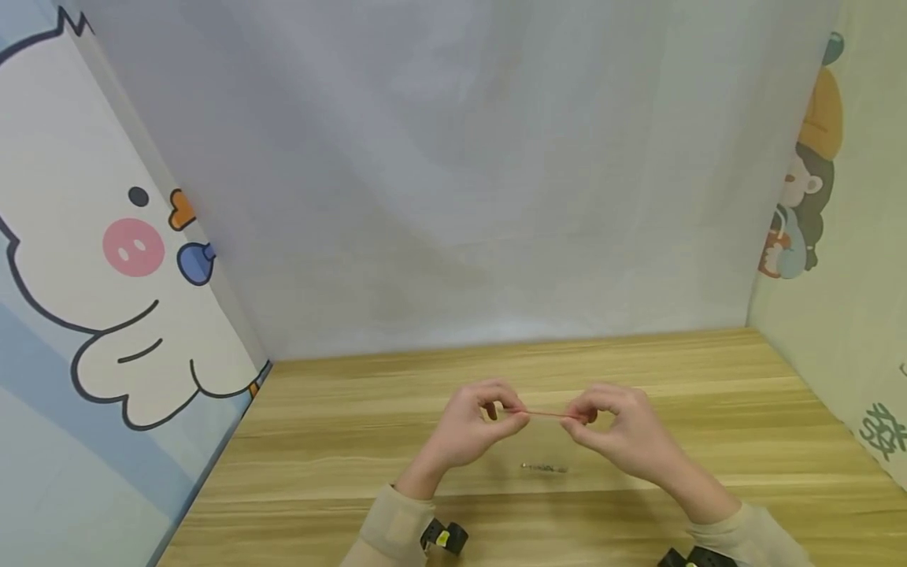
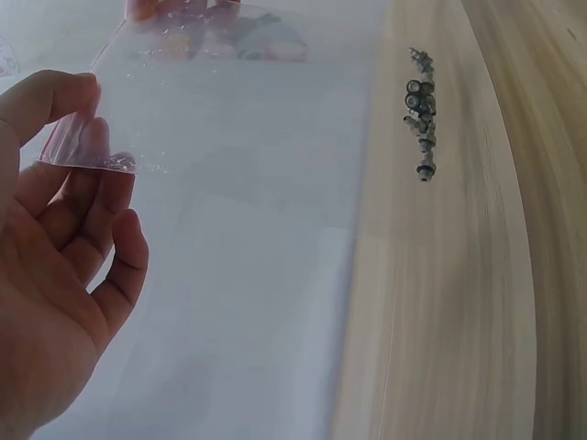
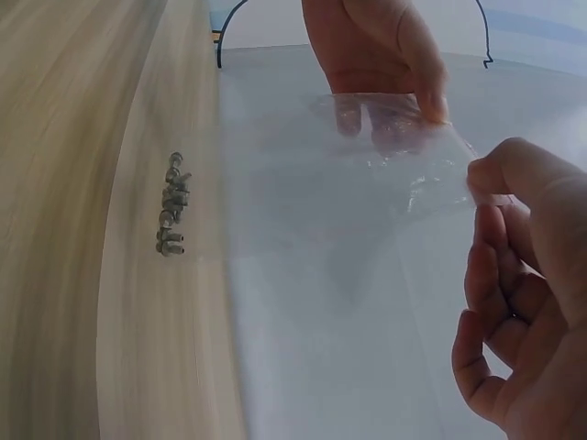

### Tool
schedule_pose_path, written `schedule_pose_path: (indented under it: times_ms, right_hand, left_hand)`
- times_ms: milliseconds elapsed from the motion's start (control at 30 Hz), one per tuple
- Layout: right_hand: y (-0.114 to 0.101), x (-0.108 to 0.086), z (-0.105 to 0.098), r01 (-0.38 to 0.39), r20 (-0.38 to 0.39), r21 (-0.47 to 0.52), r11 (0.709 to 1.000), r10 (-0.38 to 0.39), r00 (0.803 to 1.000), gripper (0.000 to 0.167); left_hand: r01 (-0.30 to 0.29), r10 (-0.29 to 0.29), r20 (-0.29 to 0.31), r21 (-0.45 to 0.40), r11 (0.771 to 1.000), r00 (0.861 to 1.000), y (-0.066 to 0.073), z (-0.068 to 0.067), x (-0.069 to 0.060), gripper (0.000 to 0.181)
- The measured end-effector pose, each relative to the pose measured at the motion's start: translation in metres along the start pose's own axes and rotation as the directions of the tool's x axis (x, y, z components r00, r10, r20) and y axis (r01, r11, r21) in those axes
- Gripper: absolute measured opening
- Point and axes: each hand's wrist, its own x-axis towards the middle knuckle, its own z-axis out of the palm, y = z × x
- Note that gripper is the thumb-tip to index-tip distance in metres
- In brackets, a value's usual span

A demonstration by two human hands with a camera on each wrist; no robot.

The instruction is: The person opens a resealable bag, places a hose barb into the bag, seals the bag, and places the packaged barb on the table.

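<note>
A clear zip bag with a thin red line along its top edge hangs between my hands. My left hand pinches one top corner between thumb and fingers. At the opposite corner, my right hand pinches the same edge, so the red line is stretched straight. Small dark metal fittings lie in a row along the bottom of the bag; their exact kind is too small to tell. In the right wrist view, the left hand's fingertips show through the film. Whether the zip is sealed I cannot tell.
Below the hands is a wood-grain table. A plain pale backdrop rises behind it. Cartoon-printed panels stand on the left and right. Black devices are strapped at the wrists.
</note>
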Motion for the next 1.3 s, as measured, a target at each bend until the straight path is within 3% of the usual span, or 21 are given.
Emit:
schedule_pose_path:
  times_ms: [167,333,400,467,567,633,700,833,1000,1200,1300]
  right_hand:
    - [-0.004,-0.005,-0.005,-0.040,0.030,0.034,0.999,0.039,0.999,0.028]
    - [-0.007,-0.008,-0.014,-0.162,0.121,0.083,0.983,0.151,0.981,0.014]
    - [-0.006,-0.008,-0.017,-0.248,0.179,0.098,0.964,0.228,0.957,0.007]
    - [-0.004,-0.008,-0.020,-0.346,0.233,0.115,0.931,0.314,0.920,0.003]
    - [0.002,-0.006,-0.021,-0.474,0.275,0.122,0.872,0.429,0.861,0.015]
    - [0.006,-0.005,-0.019,-0.518,0.279,0.112,0.848,0.473,0.836,0.021]
    - [0.011,-0.004,-0.016,-0.535,0.274,0.095,0.840,0.494,0.825,0.027]
    - [0.026,-0.003,-0.010,-0.534,0.266,0.050,0.844,0.504,0.821,0.036]
    - [0.046,-0.004,-0.001,-0.538,0.303,0.031,0.842,0.505,0.808,0.037]
    - [0.064,-0.006,0.012,-0.574,0.414,0.087,0.814,0.494,0.764,0.040]
    - [0.069,-0.009,0.013,-0.591,0.432,0.094,0.801,0.502,0.749,0.044]
  left_hand:
    - [0.018,-0.018,0.020,-0.021,1.000,1.000,0.001,-0.006,-0.006,0.008]
    - [0.062,-0.059,0.061,-0.053,0.997,0.996,-0.001,-0.014,-0.013,0.008]
    - [0.094,-0.089,0.081,-0.061,0.994,0.993,-0.002,-0.016,-0.015,0.006]
    - [0.128,-0.121,0.093,-0.066,0.990,0.988,-0.005,-0.016,-0.016,0.007]
    - [0.180,-0.174,0.089,-0.064,0.982,0.981,-0.010,-0.014,-0.017,0.013]
    - [0.208,-0.204,0.070,-0.062,0.976,0.977,-0.013,-0.010,-0.016,0.016]
    - [0.231,-0.229,0.038,-0.060,0.971,0.973,-0.017,-0.007,-0.015,0.017]
    - [0.266,-0.267,-0.035,-0.045,0.963,0.963,-0.021,-0.002,-0.011,0.018]
    - [0.320,-0.320,-0.100,-0.024,0.947,0.942,-0.030,0.003,-0.002,0.019]
    - [0.389,-0.398,-0.131,-0.090,0.917,0.908,-0.043,0.010,0.003,0.026]
    - [0.411,-0.421,-0.120,-0.097,0.906,0.899,-0.049,0.011,0.001,0.036]
